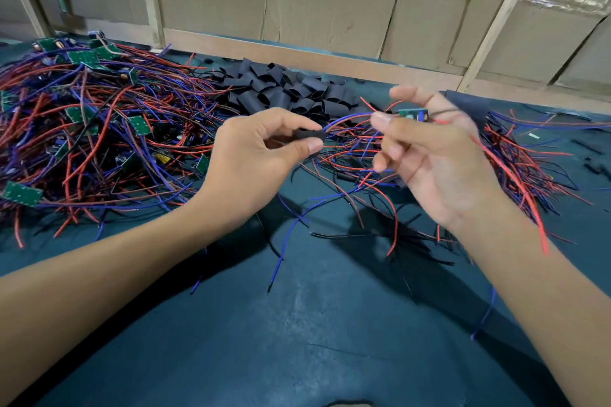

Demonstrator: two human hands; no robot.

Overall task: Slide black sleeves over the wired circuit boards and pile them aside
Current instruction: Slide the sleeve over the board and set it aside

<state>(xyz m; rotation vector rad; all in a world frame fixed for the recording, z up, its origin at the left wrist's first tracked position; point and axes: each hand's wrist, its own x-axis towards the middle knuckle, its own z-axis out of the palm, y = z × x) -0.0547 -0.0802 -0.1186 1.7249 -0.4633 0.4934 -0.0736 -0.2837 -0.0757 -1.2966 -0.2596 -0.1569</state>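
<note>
A single wide-angle camera is sitting on the person's head, looking forward and down over both forearms onto a dark green table [297, 324]. It is facing a cardboard wall [330, 0] behind, with the hands close below.

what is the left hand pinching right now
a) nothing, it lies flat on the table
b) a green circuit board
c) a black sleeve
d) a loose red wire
c: the left hand pinches a black sleeve between thumb and fingers, while the small circuit board with its wires sits in the right hand.
</note>
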